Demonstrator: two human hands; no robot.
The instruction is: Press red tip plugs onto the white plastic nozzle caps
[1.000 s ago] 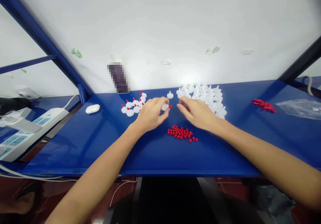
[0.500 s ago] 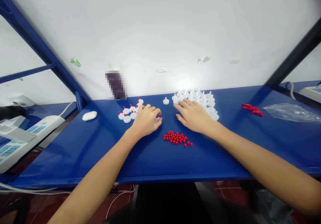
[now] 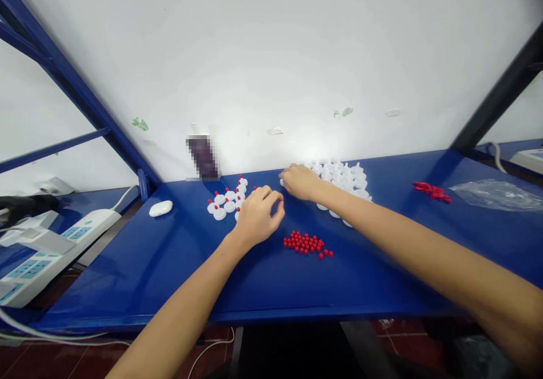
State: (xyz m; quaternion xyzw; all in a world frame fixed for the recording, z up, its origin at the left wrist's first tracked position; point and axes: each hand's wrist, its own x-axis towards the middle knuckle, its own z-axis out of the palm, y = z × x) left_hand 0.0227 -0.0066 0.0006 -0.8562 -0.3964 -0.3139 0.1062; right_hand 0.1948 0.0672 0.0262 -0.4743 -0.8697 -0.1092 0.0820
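Note:
Beside the white pieces with red tips (image 3: 229, 196), my left hand (image 3: 259, 215) hovers with thumb and fingers curled but apart, and nothing shows between them. My right hand (image 3: 300, 181) is closed at a white piece (image 3: 282, 182) near the wall, which its fingers mostly cover. Right of it stands a cluster of white nozzle-shaped pieces (image 3: 345, 178) without red tips, partly hidden by my right forearm. A pile of small red caps (image 3: 303, 242) lies in front, between my hands.
The blue table (image 3: 178, 271) meets a white wall. A white oval case (image 3: 160, 208) and a power strip (image 3: 63, 254) are at the left. Longer red pieces (image 3: 432, 191) and a clear plastic bag (image 3: 498, 193) lie at the right.
My right hand has moved left from the white cluster to the single white piece. My left hand has opened and come away from a red-tipped piece. The view has shifted slightly.

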